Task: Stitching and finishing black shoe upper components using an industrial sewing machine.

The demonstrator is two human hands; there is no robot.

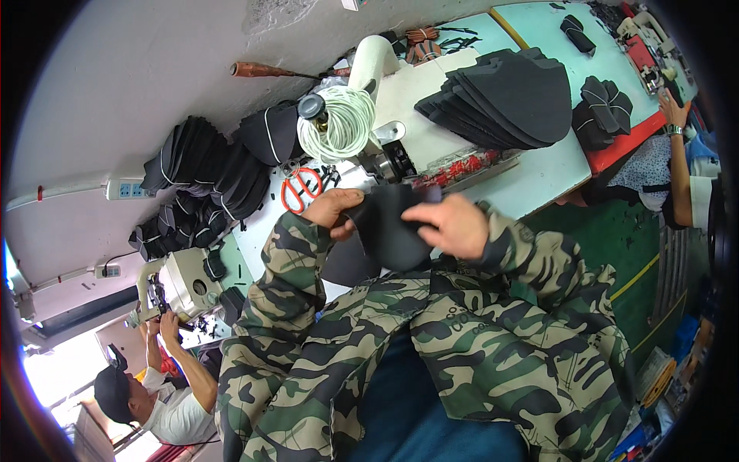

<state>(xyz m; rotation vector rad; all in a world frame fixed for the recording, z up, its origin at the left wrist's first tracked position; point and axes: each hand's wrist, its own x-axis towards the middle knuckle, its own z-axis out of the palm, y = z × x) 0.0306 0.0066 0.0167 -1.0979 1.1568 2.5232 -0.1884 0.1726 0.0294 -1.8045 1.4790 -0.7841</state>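
In front of a sewing machine [462,77] I hold up a dark, soft-looking cut piece [391,231] that looks like fabric or foam. My left hand [339,212] pinches its upper left edge between thumb and fingers. On its right side lies my right hand [456,225], slightly blurred, index finger stretched across the face and the other fingers bent at the edge; its thumb is hidden. Another dark piece [348,263] rests below my left hand. Orange-handled scissors [300,191] lie just beyond that hand. A stack of dark cut pieces [512,96] sits on the machine.
A coil of pale cord [336,123] hangs by the machine arm. Tied black bundles [202,165] crowd the far left. An orange-handled tool [262,70] lies behind. One co-worker [158,400] works at a machine at left, another [677,154] at right. More bundles [603,112] occupy the right table.
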